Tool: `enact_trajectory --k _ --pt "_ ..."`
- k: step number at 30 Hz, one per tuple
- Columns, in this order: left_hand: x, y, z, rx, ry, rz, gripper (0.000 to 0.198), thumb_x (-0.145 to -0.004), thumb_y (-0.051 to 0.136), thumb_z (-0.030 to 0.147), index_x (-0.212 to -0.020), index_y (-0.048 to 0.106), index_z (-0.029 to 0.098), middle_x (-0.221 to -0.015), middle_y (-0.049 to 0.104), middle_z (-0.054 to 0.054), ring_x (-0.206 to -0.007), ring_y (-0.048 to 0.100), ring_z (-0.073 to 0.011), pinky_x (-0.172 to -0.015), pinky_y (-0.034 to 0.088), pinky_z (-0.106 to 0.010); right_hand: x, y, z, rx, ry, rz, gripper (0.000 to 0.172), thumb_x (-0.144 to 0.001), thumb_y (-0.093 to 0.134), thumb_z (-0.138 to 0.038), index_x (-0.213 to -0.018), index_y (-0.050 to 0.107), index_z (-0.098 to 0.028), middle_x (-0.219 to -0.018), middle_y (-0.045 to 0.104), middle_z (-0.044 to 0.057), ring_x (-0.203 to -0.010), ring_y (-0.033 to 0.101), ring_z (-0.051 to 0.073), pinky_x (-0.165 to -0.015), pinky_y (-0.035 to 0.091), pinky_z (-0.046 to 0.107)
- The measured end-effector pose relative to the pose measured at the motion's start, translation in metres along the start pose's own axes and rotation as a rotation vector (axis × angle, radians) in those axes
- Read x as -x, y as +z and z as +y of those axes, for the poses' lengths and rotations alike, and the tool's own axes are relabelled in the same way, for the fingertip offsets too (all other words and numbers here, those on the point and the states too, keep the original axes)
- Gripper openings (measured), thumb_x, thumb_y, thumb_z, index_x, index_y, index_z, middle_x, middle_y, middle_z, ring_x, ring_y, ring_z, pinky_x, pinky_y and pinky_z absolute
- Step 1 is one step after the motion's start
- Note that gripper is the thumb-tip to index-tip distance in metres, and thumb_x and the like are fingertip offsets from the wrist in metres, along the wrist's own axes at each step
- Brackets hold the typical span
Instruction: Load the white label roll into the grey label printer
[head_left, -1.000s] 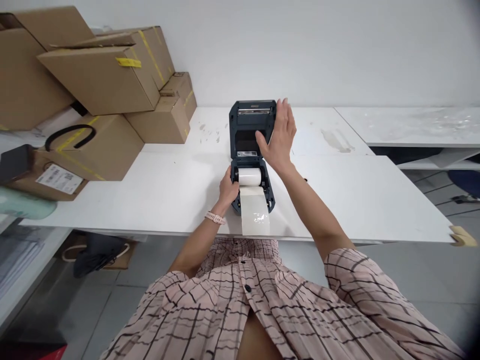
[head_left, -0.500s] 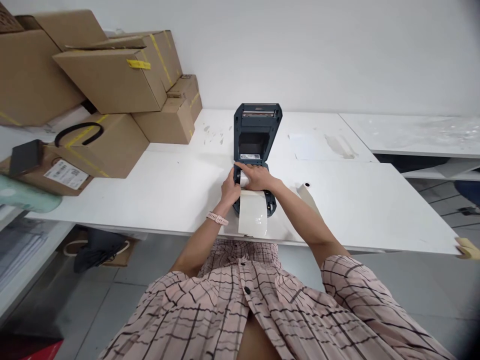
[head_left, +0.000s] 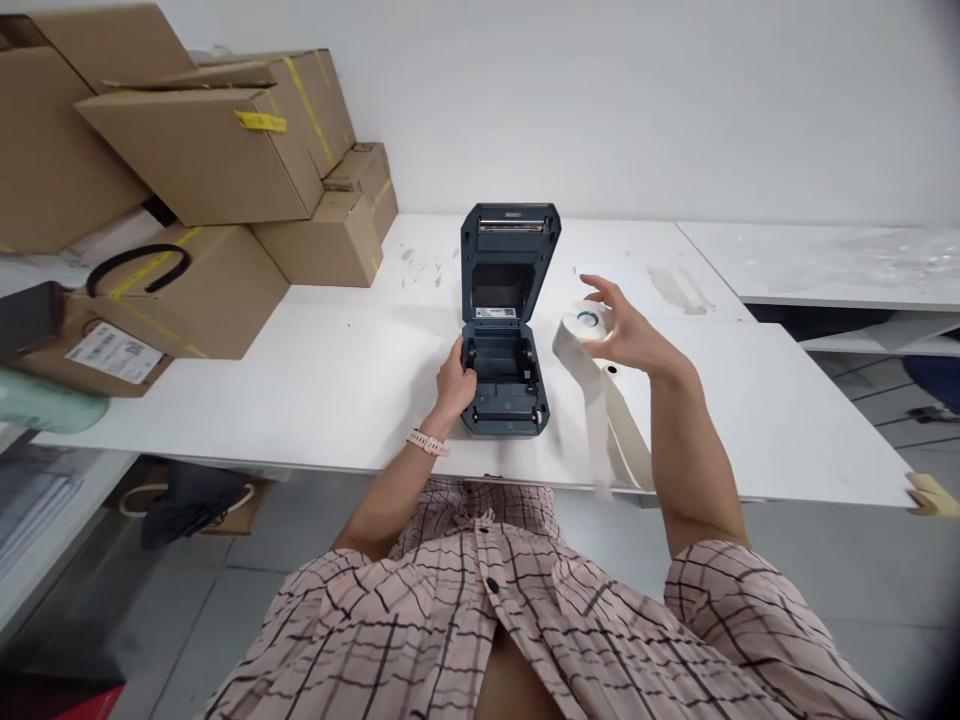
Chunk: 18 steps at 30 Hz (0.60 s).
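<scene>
A dark label printer [head_left: 498, 395] stands on the white table with its lid [head_left: 510, 260] raised, and its roll compartment is empty. My left hand [head_left: 454, 383] grips the printer's left side, thumb over the rim. To the right of the printer, my right hand [head_left: 630, 335] holds a white label roll [head_left: 574, 328] between thumb and fingers. A loose strip from this roll hangs toward the table's front edge. Just behind that strip lies another small roll [head_left: 612, 371] with a dark core, its own strip [head_left: 631, 440] trailing forward.
Cardboard boxes [head_left: 202, 150] are stacked on the table's left, against the wall. A green cylinder [head_left: 49, 400] lies at the far left. The table's front edge [head_left: 420, 472] runs close to my body. A lower shelf [head_left: 855, 345] shows at the right.
My right hand has lifted the label roll out of the printer and carried it to the right, its strip trailing. My left hand stays on the printer's left side.
</scene>
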<state>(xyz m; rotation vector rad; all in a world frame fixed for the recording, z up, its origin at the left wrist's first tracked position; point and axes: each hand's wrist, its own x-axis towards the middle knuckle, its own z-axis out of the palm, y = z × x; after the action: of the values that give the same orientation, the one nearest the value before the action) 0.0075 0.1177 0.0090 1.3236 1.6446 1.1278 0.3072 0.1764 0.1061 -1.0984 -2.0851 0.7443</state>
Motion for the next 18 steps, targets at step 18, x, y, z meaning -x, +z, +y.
enact_trajectory --k 18 --pt "-0.004 0.003 -0.007 0.056 -0.001 0.026 0.080 -0.080 0.056 0.008 -0.158 0.044 0.026 -0.159 0.054 -0.007 -0.146 0.051 -0.0297 -0.124 0.038 -0.050 0.067 -0.025 0.142 -0.423 0.403 0.132 0.067 -0.074 0.079 -0.040 -0.138 0.061 -0.031 -0.151 0.062 0.013 -0.144 0.055 0.031 -0.119 0.044 0.052"
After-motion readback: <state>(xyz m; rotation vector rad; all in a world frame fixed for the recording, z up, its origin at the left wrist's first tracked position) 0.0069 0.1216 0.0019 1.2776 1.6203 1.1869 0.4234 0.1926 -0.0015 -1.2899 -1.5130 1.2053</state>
